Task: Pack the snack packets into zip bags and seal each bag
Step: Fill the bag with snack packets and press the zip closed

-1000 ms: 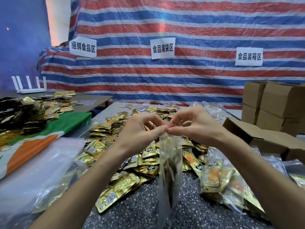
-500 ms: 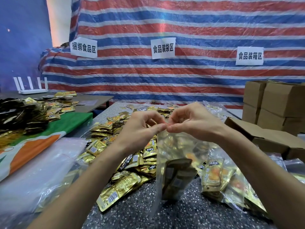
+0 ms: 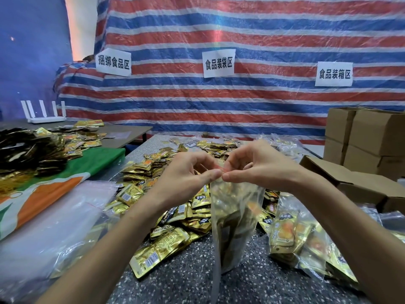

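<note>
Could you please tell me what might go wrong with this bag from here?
1. The left hand and right hand pinch the zip bag at one spot on its top edge, so the rest of the zip may end up unsealed.
2. The snack packets inside weigh down its bottom; if the pinch slips, the bag could drop among the loose packets and spill.

light: soft, even light is filling the room | glow: a pale gap (image 3: 82, 25) is shining top left | glare: gold packets (image 3: 166, 240) are glinting | edges: lines are bending | blur: clear bag (image 3: 232, 216) is looking smeary
</note>
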{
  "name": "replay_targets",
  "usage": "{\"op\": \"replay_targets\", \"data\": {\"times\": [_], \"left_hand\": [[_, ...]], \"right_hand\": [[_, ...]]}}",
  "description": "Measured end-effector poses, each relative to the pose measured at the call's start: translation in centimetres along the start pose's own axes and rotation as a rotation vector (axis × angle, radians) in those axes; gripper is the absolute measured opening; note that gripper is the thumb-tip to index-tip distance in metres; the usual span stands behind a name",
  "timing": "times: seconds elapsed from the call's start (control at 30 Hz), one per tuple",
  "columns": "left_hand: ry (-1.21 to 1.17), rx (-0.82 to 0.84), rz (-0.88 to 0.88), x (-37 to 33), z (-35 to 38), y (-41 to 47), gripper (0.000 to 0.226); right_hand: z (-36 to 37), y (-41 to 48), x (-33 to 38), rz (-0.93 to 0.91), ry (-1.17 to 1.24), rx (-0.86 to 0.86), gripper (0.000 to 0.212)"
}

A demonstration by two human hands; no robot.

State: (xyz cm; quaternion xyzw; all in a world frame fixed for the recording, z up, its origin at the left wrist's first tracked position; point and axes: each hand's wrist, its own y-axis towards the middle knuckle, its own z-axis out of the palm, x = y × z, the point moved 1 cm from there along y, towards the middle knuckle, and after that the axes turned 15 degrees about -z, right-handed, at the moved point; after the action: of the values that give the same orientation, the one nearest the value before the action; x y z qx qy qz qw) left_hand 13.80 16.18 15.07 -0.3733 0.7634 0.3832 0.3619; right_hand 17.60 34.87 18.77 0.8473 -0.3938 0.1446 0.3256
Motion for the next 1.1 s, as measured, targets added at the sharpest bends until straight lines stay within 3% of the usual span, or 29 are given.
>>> {"op": "replay_targets", "data": {"times": [0.23, 0.4, 0.8, 1.1], "left_hand": [[-0.007, 0.001, -0.009, 0.2, -0.1, -0.1, 0.002], [0.001, -0.112, 0.017, 0.1, 0.6, -0.2, 0.009], [-0.262, -0.243, -0.001, 1.2, 1.0, 0.1, 0.011], [-0.287, -0.314, -0.045, 2.9, 0.7, 0.2, 0.01]], "right_hand": [[0.0, 0.2, 0.0, 0.001, -0.027, 0.016, 0.01], [0.4, 0.4, 0.1, -0.011, -0.049, 0.03, 0.01], [-1.1, -1.2, -1.7, 0.021, -0.112, 0.022, 0.018], [-1.0, -2.2, -3.2, 0.049, -0.219, 0.078, 0.008]]}}
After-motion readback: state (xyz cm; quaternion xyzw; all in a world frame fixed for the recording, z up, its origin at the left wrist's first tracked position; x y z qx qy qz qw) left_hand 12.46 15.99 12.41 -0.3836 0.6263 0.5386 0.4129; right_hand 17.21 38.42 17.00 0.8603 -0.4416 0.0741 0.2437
